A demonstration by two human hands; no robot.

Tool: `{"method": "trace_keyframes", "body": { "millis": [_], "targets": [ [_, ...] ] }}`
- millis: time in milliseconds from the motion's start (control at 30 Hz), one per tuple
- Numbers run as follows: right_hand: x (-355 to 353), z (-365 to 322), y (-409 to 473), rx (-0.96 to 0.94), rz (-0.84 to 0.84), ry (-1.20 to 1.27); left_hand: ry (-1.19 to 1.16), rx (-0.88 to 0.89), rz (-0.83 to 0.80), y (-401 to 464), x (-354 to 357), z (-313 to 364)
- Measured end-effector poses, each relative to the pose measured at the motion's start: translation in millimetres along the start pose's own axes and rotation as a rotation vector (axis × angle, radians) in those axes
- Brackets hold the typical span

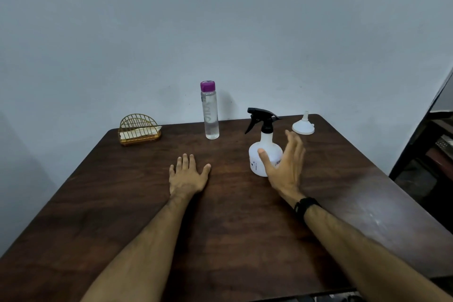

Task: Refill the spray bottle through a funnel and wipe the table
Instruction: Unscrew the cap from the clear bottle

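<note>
A white spray bottle (262, 152) with a black trigger head stands upright right of the table's middle. My right hand (284, 167) is open just in front of and beside its body, thumb at the bottle's front, fingers spread; whether it touches is unclear. My left hand (187, 176) lies flat and open on the dark wooden table (122, 203). A clear water bottle (210, 113) with a purple cap stands at the back centre. A white funnel (303, 125) sits mouth down, spout up, at the back right corner.
A gold wire napkin holder (139, 130) with white napkins stands at the back left. A pale wall runs behind the table. Dark furniture (431, 144) lies past the right edge. A black band is on my right wrist.
</note>
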State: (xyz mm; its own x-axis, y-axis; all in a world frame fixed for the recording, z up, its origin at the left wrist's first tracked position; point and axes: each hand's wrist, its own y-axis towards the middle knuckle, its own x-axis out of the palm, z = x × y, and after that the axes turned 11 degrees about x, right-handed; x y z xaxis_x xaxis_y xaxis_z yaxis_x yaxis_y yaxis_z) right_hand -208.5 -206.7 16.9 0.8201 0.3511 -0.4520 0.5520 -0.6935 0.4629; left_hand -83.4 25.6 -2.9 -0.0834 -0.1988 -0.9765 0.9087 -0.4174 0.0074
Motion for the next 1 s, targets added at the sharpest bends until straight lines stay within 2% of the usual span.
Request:
{"method": "trace_keyframes", "body": {
  "millis": [67,100,133,200,300,467,567,700,1000],
  "targets": [
    [-3.1,-10.9,-15.0,-0.204,0.188,0.040,-0.003,0.002,-0.005,-0.3,-1.2,0.9],
    [-2.0,-18.2,-23.0,-0.303,0.193,0.069,-0.006,0.005,-0.003,-0.1,-1.6,1.0],
    [1.4,-24.9,-30.5,-0.383,0.124,0.101,-0.010,0.008,0.006,0.4,-1.2,0.8],
    [14.7,-35.5,-40.3,-0.484,-0.153,0.089,-0.013,0.015,0.017,1.4,-0.8,-0.4],
    [43.5,-43.6,-41.8,-0.453,-0.548,-0.149,-0.015,0.015,0.022,4.1,-0.9,-1.6],
    [90.4,-51.8,-16.9,-0.244,-0.802,-0.482,0.009,0.023,0.196,18.8,-5.5,-7.8],
    [114.0,-52.1,0.2,-0.152,-0.827,-0.586,-0.089,-0.017,0.262,39.2,-10.3,-12.0],
    [123.5,-47.2,1.6,-0.149,-0.803,-0.580,-0.374,-0.064,0.327,73.7,-21.9,-6.0],
    [128.1,-39.0,3.7,-0.161,-0.792,-0.570,-0.846,-0.004,0.368,158.6,-45.4,33.7]
  ]
}}
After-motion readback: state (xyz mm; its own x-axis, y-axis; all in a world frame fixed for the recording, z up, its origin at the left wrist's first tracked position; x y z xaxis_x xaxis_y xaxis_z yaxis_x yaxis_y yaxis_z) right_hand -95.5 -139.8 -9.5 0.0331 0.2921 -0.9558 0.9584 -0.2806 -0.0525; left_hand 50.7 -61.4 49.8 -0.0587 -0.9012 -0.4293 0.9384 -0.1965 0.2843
